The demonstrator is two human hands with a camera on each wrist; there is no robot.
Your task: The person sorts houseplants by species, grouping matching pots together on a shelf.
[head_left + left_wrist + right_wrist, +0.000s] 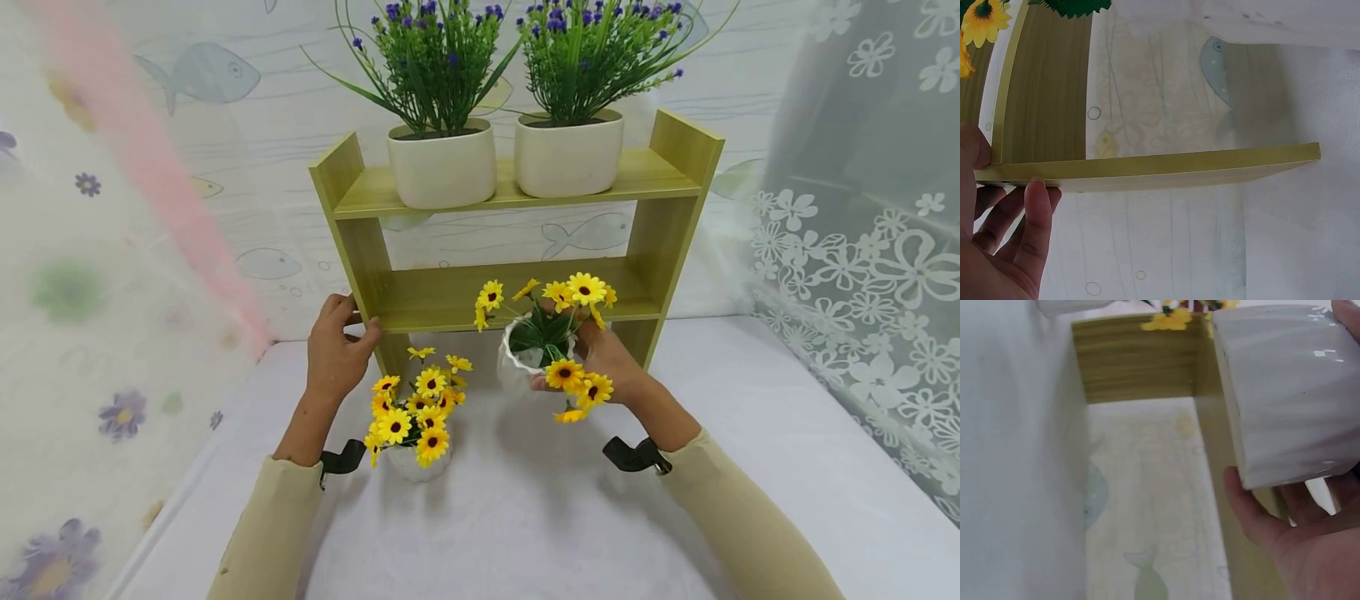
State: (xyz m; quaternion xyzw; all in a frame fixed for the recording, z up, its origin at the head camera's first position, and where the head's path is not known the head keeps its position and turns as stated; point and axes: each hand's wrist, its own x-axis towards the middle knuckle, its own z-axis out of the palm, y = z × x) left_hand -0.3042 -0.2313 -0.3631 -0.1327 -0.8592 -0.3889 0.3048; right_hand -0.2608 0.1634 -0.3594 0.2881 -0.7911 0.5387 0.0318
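Observation:
A wooden shelf (517, 321) stands at the back. My left hand (336, 354) grips the edge of its left side panel (1166, 164); in the left wrist view the thumb lies at the front edge and the fingers along the outer face. In my right hand (611, 362) is a white flowerpot (513, 371) with yellow flowers, tilted in front of the middle board. The right wrist view shows fingers around the pot's smooth side (1297, 394) and at its base. Another white flowerpot (418, 465) with yellow flowers (420, 408) is on the table, right of my left forearm.
Two cream planters (442, 167) (570, 158) with purple flowers stand on the top board. White cloth covers the table (495, 525). Patterned curtains hang at the left (112, 333), back and right (862, 208).

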